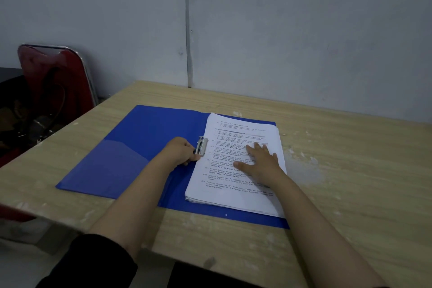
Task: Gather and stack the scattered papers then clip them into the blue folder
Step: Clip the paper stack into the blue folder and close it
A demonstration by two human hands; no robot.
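Red chair (56,77): beside table (350,170), unused. Blue folder (131,147): lay open flat, left flap bare. Left hand (181,151): fingers closed on the metal clip (201,146) at the spine, probably to work it. Stacked papers (236,166): squared on right flap. Right hand (259,159): spread flat on top, apparently pinning the sheets against slipping.

Black sleeve (100,262) (pushed up), bare forearms

A single head-worn camera looks forward and down from close above the near edge of a light wood-grain table (339,170), facing the grey wall (304,30) behind it.
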